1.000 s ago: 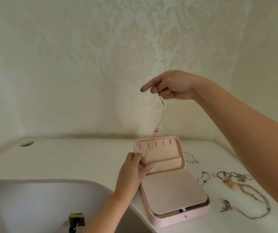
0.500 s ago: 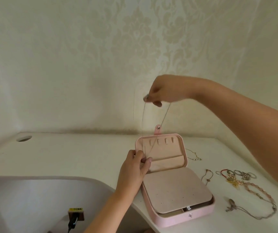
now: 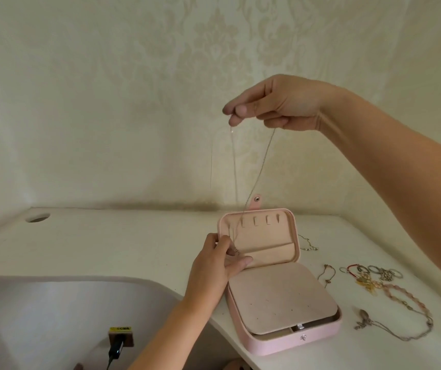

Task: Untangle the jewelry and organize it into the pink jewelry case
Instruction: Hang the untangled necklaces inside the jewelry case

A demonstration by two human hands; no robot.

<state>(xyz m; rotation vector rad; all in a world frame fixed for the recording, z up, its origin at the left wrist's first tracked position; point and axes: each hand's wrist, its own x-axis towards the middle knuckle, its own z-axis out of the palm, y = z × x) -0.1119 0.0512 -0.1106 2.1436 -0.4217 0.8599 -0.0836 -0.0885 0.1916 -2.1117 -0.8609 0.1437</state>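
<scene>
We record the right hand (image 3: 275, 105) raised well above the open pink jewelry case (image 3: 280, 343), thumb and fingers pinched on the upper end of a thin chain necklace (image 3: 258, 173), whose strands hang down to the left edge of the upright lid (image 3: 267, 244). The left hand (image 3: 216, 265) sits at that lid edge, fingers curled and pinching the chain's lower end just below the row of hooks (image 3: 255, 221). We note the case stands on the white table (image 3: 123, 244), with other jewelry (image 3: 368, 280) lying loose to its right, apart from both hands
</scene>
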